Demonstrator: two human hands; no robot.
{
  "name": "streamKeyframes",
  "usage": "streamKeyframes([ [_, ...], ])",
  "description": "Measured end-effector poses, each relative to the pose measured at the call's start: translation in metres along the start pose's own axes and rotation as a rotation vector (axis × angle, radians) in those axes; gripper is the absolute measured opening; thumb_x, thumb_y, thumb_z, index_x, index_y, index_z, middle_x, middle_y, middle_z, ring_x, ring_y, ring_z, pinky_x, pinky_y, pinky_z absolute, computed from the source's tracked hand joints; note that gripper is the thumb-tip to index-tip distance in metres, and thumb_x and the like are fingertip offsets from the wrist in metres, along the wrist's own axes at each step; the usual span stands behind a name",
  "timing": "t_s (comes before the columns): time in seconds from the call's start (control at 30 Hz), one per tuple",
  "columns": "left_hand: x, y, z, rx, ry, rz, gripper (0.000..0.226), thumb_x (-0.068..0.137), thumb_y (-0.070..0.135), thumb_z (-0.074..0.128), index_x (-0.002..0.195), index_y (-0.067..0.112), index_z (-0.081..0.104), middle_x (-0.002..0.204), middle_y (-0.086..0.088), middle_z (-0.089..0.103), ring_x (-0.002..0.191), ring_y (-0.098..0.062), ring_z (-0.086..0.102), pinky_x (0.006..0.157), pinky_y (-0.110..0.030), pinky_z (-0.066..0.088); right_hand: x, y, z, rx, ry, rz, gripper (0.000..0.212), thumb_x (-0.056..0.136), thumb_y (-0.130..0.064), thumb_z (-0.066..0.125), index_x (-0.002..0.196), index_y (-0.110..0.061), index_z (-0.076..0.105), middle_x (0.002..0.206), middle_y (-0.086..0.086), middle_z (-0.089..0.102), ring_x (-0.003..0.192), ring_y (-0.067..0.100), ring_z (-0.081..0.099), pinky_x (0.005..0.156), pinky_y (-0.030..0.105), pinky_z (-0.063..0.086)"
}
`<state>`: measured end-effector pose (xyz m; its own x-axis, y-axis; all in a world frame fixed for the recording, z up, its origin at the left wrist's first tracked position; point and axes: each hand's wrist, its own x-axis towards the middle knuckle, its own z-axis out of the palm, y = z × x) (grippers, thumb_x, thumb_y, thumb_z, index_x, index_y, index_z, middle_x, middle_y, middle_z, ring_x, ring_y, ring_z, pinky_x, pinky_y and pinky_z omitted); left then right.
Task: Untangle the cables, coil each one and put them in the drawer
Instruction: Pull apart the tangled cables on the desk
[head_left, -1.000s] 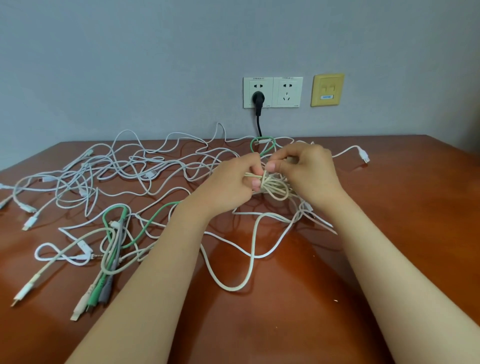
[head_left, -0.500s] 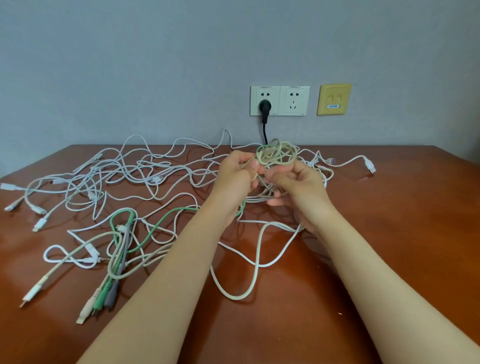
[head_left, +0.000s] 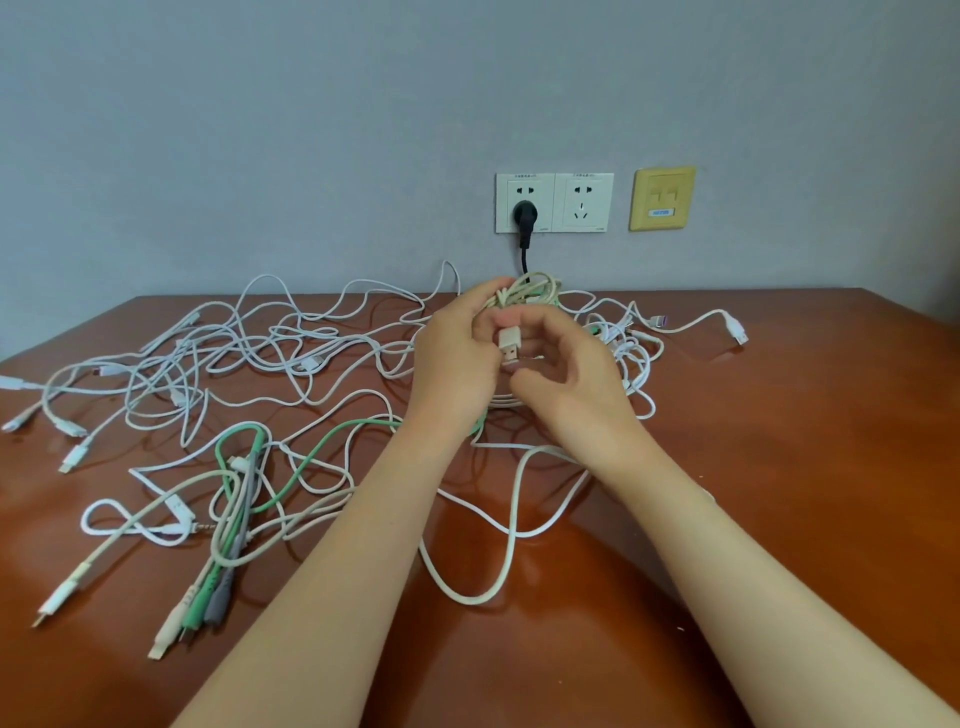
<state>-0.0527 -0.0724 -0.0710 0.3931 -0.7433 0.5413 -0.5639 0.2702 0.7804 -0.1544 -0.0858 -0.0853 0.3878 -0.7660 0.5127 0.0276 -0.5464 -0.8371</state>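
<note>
While the left hand (head_left: 457, 358) grips a beige coil (head_left: 530, 288) above the table (head_left: 779, 467), the right hand (head_left: 569, 387) curls its fingers round the coil's plug (head_left: 510, 345). Tangled white cables (head_left: 234, 353) and a green cable (head_left: 322, 447) sprawl to the left. The hands hide the coil's lower half. Wall socket (head_left: 553, 202) behind.

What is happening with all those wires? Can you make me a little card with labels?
Left hand: grips a beige coil
Right hand: fingers curled beside the coil's USB plug; hold unclear
Tangle: white cables and a green cable spread loose on the table
Wall: black plug in a white socket, yellow plate beside it
Drawer: not in view
</note>
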Motion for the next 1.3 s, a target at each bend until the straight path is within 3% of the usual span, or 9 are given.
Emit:
streamKeyframes([
  [0.1,-0.002,-0.001,-0.002,-0.010,-0.061,0.006,0.051,0.090,-0.007,0.042,0.131,0.020,0.054,0.122,0.002,0.060,0.113,-0.010,0.052,0.090,-0.015,0.038,0.001,0.002,-0.001,0.004,0.002,-0.022,0.034,0.072,-0.005,0.056,0.092,-0.032,0.059,0.100,0.007,0.067,0.080,0.012,0.060,0.080,0.031,0.052],
  [0.23,-0.002,-0.002,-0.001,-0.081,-0.176,-0.034,0.054,0.081,0.002,0.049,0.129,0.025,0.056,0.125,-0.001,0.061,0.114,-0.012,0.055,0.098,-0.028,0.044,0.004,0.005,-0.004,0.018,0.077,-0.010,0.025,0.085,-0.005,0.062,0.088,-0.029,0.060,0.088,0.005,0.068,0.076,0.011,0.064,0.078,0.024,0.051],
  [0.3,-0.004,-0.002,0.002,-0.169,-0.171,-0.064,0.037,0.083,0.010,0.048,0.108,0.032,0.061,0.109,-0.004,0.066,0.098,-0.018,0.063,0.087,-0.036,0.054,0.006,0.005,-0.003,0.103,0.122,0.020,0.021,0.088,-0.001,0.057,0.084,-0.022,0.060,0.077,0.001,0.065,0.061,0.004,0.061,0.067,0.017,0.051],
  [0.37,-0.006,0.001,0.006,-0.241,-0.169,-0.140,0.026,0.094,0.004,0.045,0.100,0.028,0.054,0.087,-0.001,0.062,0.070,-0.006,0.061,0.064,-0.022,0.056,0.006,0.001,-0.001,0.188,0.184,0.063,0.016,0.090,-0.002,0.054,0.081,-0.013,0.059,0.065,0.002,0.060,0.048,0.003,0.055,0.054,0.015,0.048],
  [0.47,-0.013,0.004,0.014,-0.429,-0.224,-0.343,0.021,0.100,0.005,0.037,0.108,0.019,0.050,0.065,0.000,0.049,0.039,0.002,0.043,0.038,-0.010,0.034,0.006,0.000,0.001,0.323,0.286,0.136,0.023,0.092,-0.005,0.053,0.069,-0.008,0.056,0.048,0.000,0.053,0.037,0.006,0.047,0.040,0.017,0.042],
  [0.6,-0.013,0.001,0.021,-0.611,-0.195,-0.522,0.029,0.099,0.004,0.035,0.113,0.022,0.053,0.050,0.005,0.047,0.042,-0.005,0.035,0.039,-0.015,0.025,0.008,0.000,0.004,0.443,0.319,0.227,0.037,0.092,-0.010,0.054,0.055,-0.008,0.050,0.042,0.000,0.050,0.036,0.012,0.042,0.038,0.022,0.040],
  [0.83,-0.018,0.001,0.026,-0.689,-0.195,-0.552,0.034,0.099,0.000,0.032,0.104,0.026,0.052,0.043,0.013,0.047,0.038,0.001,0.037,0.041,-0.013,0.026,0.012,-0.006,-0.002,0.400,0.335,0.325,0.041,0.092,-0.008,0.052,0.050,-0.007,0.048,0.039,0.002,0.049,0.034,0.012,0.040,0.037,0.019,0.038],
  [1.07,-0.019,0.004,0.024,-0.584,-0.285,-0.507,0.039,0.094,-0.004,0.033,0.118,0.012,0.059,0.044,0.011,0.046,0.039,0.000,0.039,0.042,-0.011,0.028,0.014,-0.011,-0.011,0.399,0.317,0.417,0.030,0.092,-0.009,0.049,0.062,-0.004,0.049,0.039,0.000,0.051,0.032,0.009,0.046,0.038,0.018,0.044],
  [1.3,-0.018,0.000,0.022,-0.589,-0.294,-0.495,0.057,0.087,-0.012,0.028,0.094,0.034,0.059,0.045,0.015,0.049,0.042,0.001,0.038,0.050,-0.015,0.027,0.015,-0.015,-0.013,0.412,0.152,0.524,0.019,0.093,-0.014,0.050,0.083,0.000,0.055,0.043,0.001,0.057,0.031,0.006,0.047,0.047,0.021,0.053],
])
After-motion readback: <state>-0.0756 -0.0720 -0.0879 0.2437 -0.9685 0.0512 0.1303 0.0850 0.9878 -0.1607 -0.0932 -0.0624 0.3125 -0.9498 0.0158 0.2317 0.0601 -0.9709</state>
